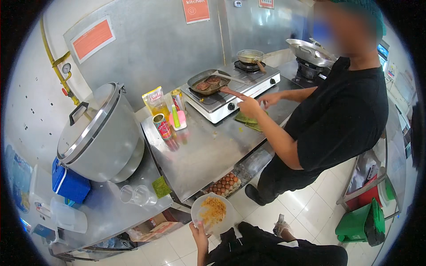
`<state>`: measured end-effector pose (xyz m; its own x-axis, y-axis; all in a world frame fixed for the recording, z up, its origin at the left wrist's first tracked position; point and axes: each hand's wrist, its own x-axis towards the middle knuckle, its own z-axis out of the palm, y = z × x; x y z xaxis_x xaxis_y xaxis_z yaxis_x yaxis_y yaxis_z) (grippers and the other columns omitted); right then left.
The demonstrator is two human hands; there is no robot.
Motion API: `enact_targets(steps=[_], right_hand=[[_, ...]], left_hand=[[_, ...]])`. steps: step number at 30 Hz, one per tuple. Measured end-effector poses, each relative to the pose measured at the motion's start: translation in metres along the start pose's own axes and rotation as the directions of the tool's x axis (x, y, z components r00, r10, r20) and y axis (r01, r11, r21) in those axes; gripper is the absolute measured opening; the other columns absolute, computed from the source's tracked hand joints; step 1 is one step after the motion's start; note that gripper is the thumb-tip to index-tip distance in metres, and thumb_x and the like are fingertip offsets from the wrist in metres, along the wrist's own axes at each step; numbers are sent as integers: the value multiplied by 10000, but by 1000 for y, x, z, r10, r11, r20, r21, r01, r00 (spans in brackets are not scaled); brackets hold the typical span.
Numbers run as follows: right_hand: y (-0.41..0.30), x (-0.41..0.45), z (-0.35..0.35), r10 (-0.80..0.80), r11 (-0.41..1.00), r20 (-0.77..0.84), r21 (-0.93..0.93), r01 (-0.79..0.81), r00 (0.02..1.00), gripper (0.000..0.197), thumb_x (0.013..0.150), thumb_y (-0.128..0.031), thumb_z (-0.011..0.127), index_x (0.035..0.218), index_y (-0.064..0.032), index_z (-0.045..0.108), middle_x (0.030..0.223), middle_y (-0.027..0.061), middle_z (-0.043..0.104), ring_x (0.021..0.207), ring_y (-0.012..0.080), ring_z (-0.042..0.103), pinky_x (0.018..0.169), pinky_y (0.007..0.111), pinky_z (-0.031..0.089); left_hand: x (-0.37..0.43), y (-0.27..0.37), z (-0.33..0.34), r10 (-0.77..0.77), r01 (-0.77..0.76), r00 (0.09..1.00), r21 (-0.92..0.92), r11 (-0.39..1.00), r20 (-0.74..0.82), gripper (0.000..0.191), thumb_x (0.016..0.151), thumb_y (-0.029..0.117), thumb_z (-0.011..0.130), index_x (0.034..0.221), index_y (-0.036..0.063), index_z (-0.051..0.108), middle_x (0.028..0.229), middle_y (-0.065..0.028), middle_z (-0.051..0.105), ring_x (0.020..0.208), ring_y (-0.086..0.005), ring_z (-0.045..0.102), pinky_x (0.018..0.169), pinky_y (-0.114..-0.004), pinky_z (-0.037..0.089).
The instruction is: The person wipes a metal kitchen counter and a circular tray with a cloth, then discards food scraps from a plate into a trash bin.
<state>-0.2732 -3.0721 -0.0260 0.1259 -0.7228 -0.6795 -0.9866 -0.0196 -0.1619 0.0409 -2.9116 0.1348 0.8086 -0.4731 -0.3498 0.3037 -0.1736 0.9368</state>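
Observation:
My left hand (200, 235) grips the near-left rim of a white plate (225, 223) with orange-brown crumbly food (213, 211) on it. The plate is over the floor by the counter edge. My right hand (282, 226) hangs low at the right, in what looks like a clear plastic glove; whether it holds anything cannot be told. Ahead, a co-worker in black holds the handle of a square frying pan (209, 83) on a two-burner gas stove (216, 108). Browned patties (203, 86) and a spatula (233, 77) are in the pan. A smaller pan (249, 57) sits on the far burner.
On the steel counter (199, 156) stand an open can (162, 126), an oil pouch (156, 103) and a pink-and-green utensil (176, 118). A large rice cooker (100, 139), clear cups (141, 195) and a green scouring pad (161, 187) are left. Eggs (224, 184) lie below; a green bin (356, 222) stands right.

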Motion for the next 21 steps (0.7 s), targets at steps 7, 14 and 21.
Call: enact_targets(steps=[7,14,21], right_hand=[[14,34,38,-89,996,-19,-25,88,996,401,804,-243,542,1020,-32,277,869,226,581,857,345,577,668,427,461],[107,124,103,17,925,28,379,-26,999,391,797,-260,546,1002,-41,295,839,222,584,825,353,583,644,445,461],[31,81,87,-153,985,-25,-89,151,988,377,800,-303,522,1023,-37,375,873,225,573,846,318,584,668,400,473]], left_hand=[[1,-2,-8,-14,13,1000,-48,999,-20,433,867,335,435,1152,57,263,1019,-180,500,856,-288,574,583,-394,520],[9,-7,16,-37,45,996,-89,995,86,410,870,320,433,1137,63,256,1040,-185,493,899,-299,556,602,-426,514],[0,5,-10,-41,41,999,12,999,-14,408,868,332,432,1127,68,260,1034,-178,493,915,-294,549,584,-424,515]])
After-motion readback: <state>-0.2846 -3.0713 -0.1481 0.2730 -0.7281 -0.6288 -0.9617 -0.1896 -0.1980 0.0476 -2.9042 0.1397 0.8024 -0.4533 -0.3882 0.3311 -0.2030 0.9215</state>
